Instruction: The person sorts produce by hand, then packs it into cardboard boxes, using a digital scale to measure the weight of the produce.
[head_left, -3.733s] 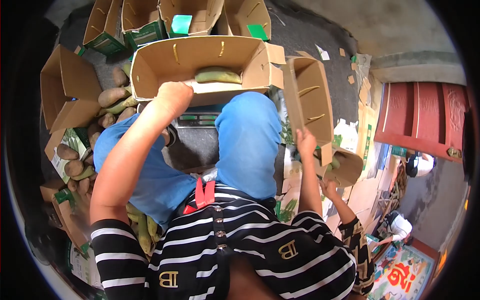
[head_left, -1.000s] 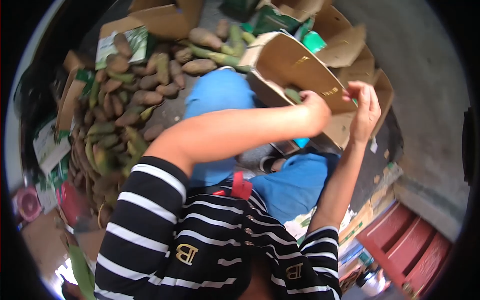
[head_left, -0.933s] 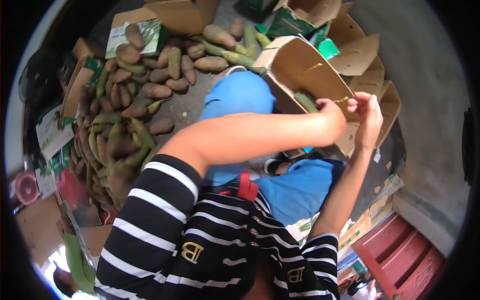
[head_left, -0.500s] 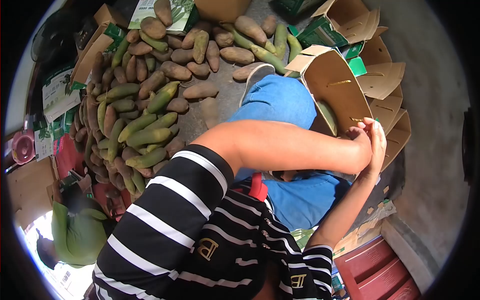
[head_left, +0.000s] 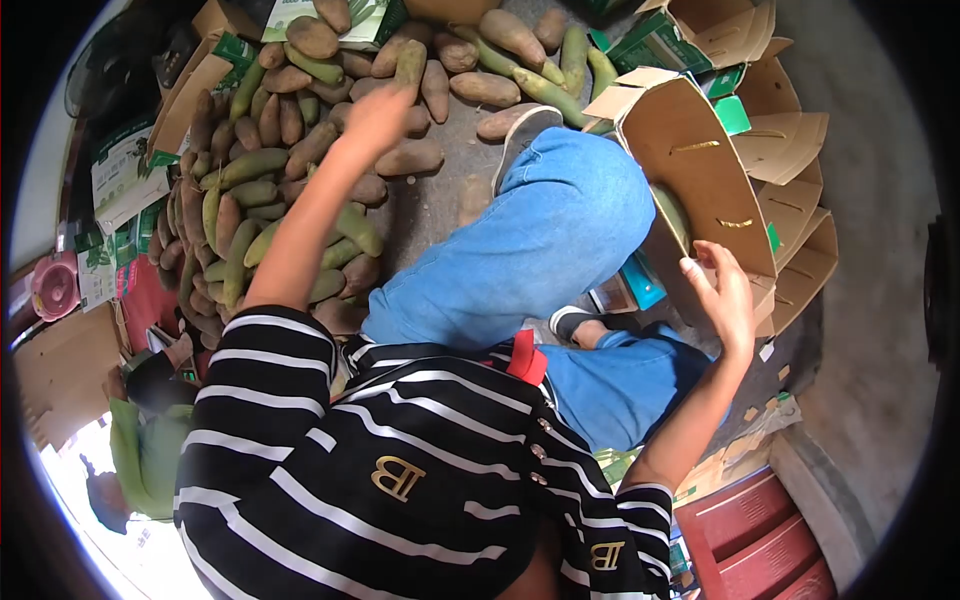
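Head view shows the left hand (head_left: 378, 122) over the vegetable pile (head_left: 250, 168), its grip not possible to tell, and the right hand (head_left: 720, 300) half-open, empty, beside the box (head_left: 685, 130), which the knee (head_left: 605, 185) might tip by pushing.

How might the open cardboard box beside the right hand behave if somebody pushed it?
The box would probably slide rather than roll, given its flat sides. Its upright board walls suggest fair stiffness, though the thin flap could bend. The green vegetable inside, being rounded, might roll.
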